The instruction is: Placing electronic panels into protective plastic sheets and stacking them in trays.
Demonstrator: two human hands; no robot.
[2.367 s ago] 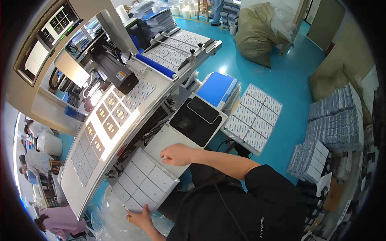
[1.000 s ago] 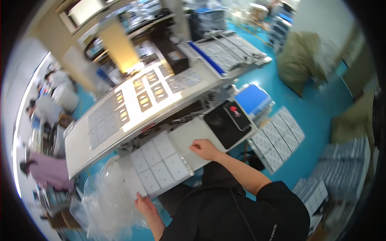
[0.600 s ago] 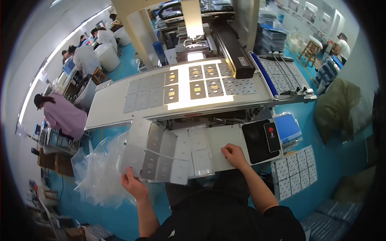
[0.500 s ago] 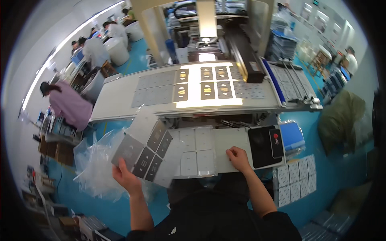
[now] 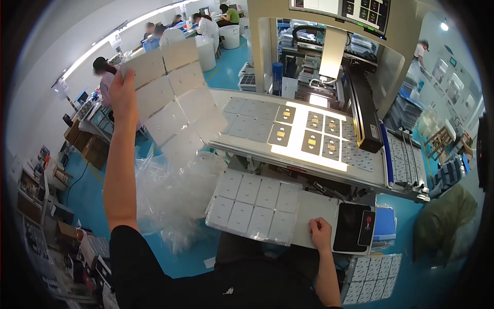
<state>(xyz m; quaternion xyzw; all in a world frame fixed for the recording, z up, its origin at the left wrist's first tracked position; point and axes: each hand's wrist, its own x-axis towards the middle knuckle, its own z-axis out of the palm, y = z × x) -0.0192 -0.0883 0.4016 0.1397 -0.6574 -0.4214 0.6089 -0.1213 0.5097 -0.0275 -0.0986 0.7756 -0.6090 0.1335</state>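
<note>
Raised at the upper left, my left hand (image 5: 124, 95) grips one edge of a large pale grey sheet of panels (image 5: 167, 98). The sheet hangs tilted, divided by thin gaps into several rectangles, some with small cut marks. My right hand (image 5: 321, 233) is curled closed on the plain light board (image 5: 309, 208) of the near table, with nothing visible in it. Between my hands lies a stack of similar grey panel sheets (image 5: 252, 206) with small curved marks. Right of my right hand is a black mat (image 5: 349, 226) with a dark phone-like device (image 5: 366, 229) on it.
Beyond the near table stands a machine bed (image 5: 247, 147) bearing panel sheets, some brightly lit, under a dark rail (image 5: 363, 108). Clear plastic film (image 5: 177, 201) heaps at the left. Blue sheets (image 5: 384, 224) and patterned panels (image 5: 371, 280) sit at right. Several people work at the far left.
My left hand has lifted the sheet up and to the left; the dark printed panels on it now look pale grey. The view has turned left. My right hand stays closed on the board.
</note>
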